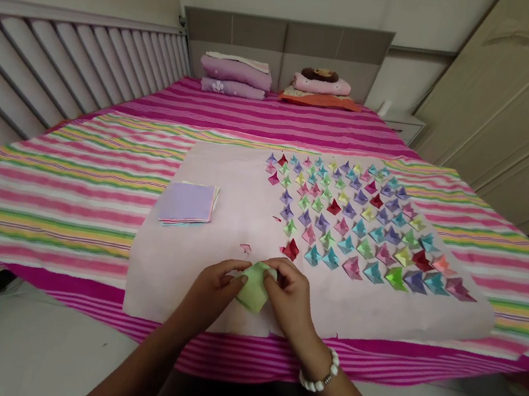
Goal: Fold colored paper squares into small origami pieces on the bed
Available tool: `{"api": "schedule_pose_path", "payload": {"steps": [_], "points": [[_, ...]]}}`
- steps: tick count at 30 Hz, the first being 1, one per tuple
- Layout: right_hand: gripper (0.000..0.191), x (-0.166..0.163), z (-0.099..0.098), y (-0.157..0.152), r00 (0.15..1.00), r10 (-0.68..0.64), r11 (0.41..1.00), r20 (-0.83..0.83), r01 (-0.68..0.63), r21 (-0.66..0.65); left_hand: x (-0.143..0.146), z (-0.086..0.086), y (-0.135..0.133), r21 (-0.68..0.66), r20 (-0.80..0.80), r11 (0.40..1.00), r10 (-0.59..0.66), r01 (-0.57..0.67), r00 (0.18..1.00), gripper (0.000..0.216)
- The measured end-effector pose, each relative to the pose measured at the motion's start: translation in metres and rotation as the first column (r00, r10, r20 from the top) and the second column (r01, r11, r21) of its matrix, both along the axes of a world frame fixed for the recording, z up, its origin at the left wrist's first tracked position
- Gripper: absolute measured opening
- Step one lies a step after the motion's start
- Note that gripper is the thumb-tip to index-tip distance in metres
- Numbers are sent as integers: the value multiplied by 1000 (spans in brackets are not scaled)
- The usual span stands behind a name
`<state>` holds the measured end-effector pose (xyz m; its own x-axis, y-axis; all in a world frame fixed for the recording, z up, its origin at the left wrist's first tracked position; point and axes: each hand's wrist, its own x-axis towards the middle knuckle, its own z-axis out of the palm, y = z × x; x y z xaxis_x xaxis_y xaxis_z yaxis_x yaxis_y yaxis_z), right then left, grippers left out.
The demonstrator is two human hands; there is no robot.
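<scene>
Both our left hand (pixel 216 288) and our right hand (pixel 291 292) pinch the green folded paper (pixel 255 291) between thumbs and fingers, over the near part of our pale sheet (pixel 357 313). Beyond, we see stacked paper squares (pixel 188 203) leftward, colourful folded pieces (pixel 342 226) rightward.

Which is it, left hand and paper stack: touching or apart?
Apart: the head view shows pale sheet between the left hand and the paper stack; that hand holds the green paper.

Around the view's centre, the striped bed (pixel 73 156) carries lilac bedding (pixel 235 77) at eleven o'clock, pink-and-orange bedding (pixel 321 87) at one, and a pale sheet (pixel 243 174) bearing stacked papers (pixel 187 204) at nine, folded papers (pixel 349 211) at three.
</scene>
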<state>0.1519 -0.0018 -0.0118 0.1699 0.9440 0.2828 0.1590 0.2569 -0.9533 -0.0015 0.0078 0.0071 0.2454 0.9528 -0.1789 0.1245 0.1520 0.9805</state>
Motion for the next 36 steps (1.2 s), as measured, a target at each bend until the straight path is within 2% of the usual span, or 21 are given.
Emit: {"api": "schedule_pose_path", "payload": {"steps": [6,9,11,14,18,22,26,29,32,34,36], "points": [[12,4,3,3,963,88,972,-256,-139,-191,-9,3,2,-134,176,991,5,19,984,34],[11,6,6,4,931,115,947,-348,-208,-245,-12,5,1,-147,327,983,-61,114,943,37],[9,8,8,4,916,119,938,-382,-230,-260,-13,6,0,-126,366,979,-107,163,924,46],[10,9,8,5,900,127,928,-417,-256,-270,-12,5,-2,-96,304,988,-85,119,949,49],[21,11,6,5,884,193,911,-425,-323,-257,-7,4,-3,-25,94,997,72,-70,993,22],[33,12,7,3,856,257,898,-448,-382,-216,-5,5,-2,11,-8,986,166,-166,986,21],[39,8,8,2,853,241,897,-463,-378,-229,-4,4,-4,42,-8,985,170,-170,985,23],[30,2,5,1,857,209,892,-472,-364,-267,-1,4,-5,39,47,987,153,-155,987,23],[26,-1,-1,1,867,174,903,-467,-329,-276,-1,3,-5,-4,146,996,87,-87,985,24],[25,0,-3,1,874,172,902,-455,-325,-284,-3,3,-3,-30,204,997,69,-64,977,35],[26,1,-4,0,878,181,898,-443,-331,-288,-5,3,-1,-6,248,996,85,-86,965,60]]}}
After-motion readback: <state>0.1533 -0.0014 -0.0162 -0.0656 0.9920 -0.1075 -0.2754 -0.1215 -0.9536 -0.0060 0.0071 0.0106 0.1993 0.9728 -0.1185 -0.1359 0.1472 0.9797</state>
